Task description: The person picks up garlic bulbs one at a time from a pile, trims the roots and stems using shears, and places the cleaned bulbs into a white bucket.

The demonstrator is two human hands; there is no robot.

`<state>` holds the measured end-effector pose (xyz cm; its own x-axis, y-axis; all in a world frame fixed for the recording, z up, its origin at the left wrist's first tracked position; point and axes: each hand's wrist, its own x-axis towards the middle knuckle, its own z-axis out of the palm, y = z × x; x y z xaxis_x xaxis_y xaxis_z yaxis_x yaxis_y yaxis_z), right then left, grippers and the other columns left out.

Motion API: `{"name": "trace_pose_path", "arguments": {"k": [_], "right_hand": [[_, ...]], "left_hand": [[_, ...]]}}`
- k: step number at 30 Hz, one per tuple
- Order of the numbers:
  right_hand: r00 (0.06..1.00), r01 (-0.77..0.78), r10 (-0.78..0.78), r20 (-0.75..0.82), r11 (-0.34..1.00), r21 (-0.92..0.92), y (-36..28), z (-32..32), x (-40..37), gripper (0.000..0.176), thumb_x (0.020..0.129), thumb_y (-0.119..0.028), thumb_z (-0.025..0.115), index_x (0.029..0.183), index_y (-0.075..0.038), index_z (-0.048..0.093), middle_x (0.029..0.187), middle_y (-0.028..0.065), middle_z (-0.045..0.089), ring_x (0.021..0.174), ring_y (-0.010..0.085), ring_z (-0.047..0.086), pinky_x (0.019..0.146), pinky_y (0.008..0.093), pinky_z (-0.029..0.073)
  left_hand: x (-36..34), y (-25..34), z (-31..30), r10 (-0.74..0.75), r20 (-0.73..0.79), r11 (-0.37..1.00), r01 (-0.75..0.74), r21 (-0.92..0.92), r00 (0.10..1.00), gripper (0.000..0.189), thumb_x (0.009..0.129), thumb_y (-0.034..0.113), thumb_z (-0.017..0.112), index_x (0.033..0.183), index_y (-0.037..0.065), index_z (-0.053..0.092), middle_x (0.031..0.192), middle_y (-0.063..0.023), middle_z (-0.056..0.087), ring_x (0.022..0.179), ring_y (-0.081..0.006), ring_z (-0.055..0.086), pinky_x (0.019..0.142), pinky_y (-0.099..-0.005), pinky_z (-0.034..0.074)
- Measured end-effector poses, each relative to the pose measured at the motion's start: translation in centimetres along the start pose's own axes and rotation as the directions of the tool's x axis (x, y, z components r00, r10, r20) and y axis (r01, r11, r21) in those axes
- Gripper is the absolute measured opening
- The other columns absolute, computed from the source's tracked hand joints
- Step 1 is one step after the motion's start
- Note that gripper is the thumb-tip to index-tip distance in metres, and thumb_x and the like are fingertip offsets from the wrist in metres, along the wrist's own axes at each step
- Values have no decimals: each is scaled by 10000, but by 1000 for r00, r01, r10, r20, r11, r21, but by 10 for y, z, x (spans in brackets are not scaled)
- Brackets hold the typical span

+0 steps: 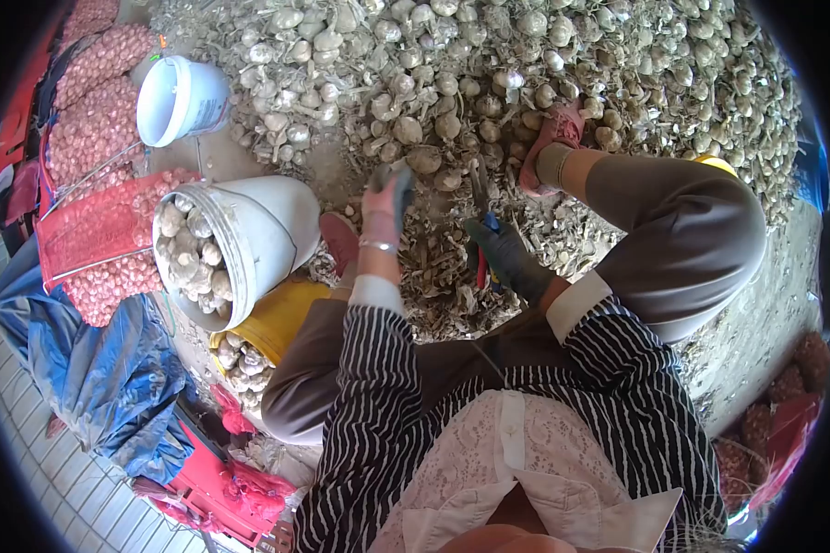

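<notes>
Clippers (492, 222), one pair: centre of the frame, gripped in the gloved right hand (515, 260), fingers closed about the blue and red handles. Whether the blades are parted: cannot tell.

Risks, as judged: a nicked glove or finger, should the left hand (387, 198) stray between the blades, the two being near each other; a blade catching the right shoe (533, 164), just beside, if the wrist swings right; spilled bulbs, if the left arm knocks a bucket filled near its rim.

Direction: blades toward the top of the frame, handles toward the bottom; long axis close to upright in the frame.

Left hand: gloved, left of the clippers, fingers toward the top. Grip: cannot tell; nearest item, a loose bulb (424, 159).

Beneath: dry husks (443, 267), littered between the legs.

Beyond: garlic heap (572, 55), across the top.

Left: white bucket (281, 217), holding bulbs; yellow bucket (290, 309), likewise, partly behind it; second white bucket (203, 97), upper left, contents not seen; red net sacks (97, 138), filled.
</notes>
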<state>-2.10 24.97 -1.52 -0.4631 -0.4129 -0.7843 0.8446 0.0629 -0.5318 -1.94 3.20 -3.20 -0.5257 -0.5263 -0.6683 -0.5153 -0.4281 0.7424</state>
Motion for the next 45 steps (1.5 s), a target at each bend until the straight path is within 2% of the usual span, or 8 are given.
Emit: {"name": "trace_pose_path", "arguments": {"k": [5,8,10,12,17,24,27,45], "right_hand": [[1000,0,-2,-28,997,-77,-13,1,-3,302,891,-362,643,896,-66,583,686,23,573,579,123,527,556,291,447],[997,72,-67,48,991,-114,-18,-1,-5,291,906,-338,633,957,-60,567,735,-1,560,646,90,503,591,273,435],[978,208,-201,52,957,-204,-20,-1,-6,290,906,-298,633,1037,-52,552,742,18,580,622,148,541,583,309,455],[941,337,-329,77,899,-280,-21,1,-7,314,907,-257,632,1116,-44,537,748,37,600,598,206,580,576,344,476],[856,441,-454,246,395,-806,-50,6,-28,524,839,-307,634,1237,-7,472,870,228,637,756,386,631,667,448,505],[609,467,-608,509,-244,-850,-30,6,-43,620,786,-347,619,1288,-17,466,962,172,623,819,332,638,740,446,480],[722,456,-483,496,-207,-866,-37,5,-55,587,799,-328,606,1271,-4,479,954,182,626,812,339,637,735,444,480],[735,586,-279,619,-200,-785,-11,-22,-49,354,816,-224,605,1075,3,521,783,183,629,789,358,619,731,472,481]], "left_hand": [[102,-91,50,235,-122,784,-114,610,964,787,748,236,780,1380,1,373,1271,-154,555,1097,-247,578,943,-361,474],[102,-84,59,111,-370,701,192,687,922,857,754,313,770,1402,1,303,1314,-153,530,1120,-306,563,956,-381,458],[133,-122,20,-115,-81,991,119,52,990,547,825,321,695,1239,31,486,1105,-123,598,974,-265,588,824,-377,476],[71,-73,19,-112,150,911,161,-379,982,220,866,244,667,1020,89,641,842,-53,610,773,-191,574,672,-319,461],[-1,-52,-23,50,241,806,104,-583,969,258,821,104,717,1053,107,603,887,-26,628,766,-175,593,631,-285,455],[-52,-66,-47,439,45,883,-421,-209,897,537,757,-60,683,1254,26,499,1178,-112,609,1019,-215,622,884,-333,515],[-87,-46,-42,596,96,721,-583,375,798,537,759,-43,687,1257,10,492,1161,-101,623,1017,-201,624,890,-325,510],[-126,-25,-45,343,392,646,-517,561,854,499,724,188,772,1133,-20,577,1016,-154,685,937,-248,668,820,-345,524]]}}
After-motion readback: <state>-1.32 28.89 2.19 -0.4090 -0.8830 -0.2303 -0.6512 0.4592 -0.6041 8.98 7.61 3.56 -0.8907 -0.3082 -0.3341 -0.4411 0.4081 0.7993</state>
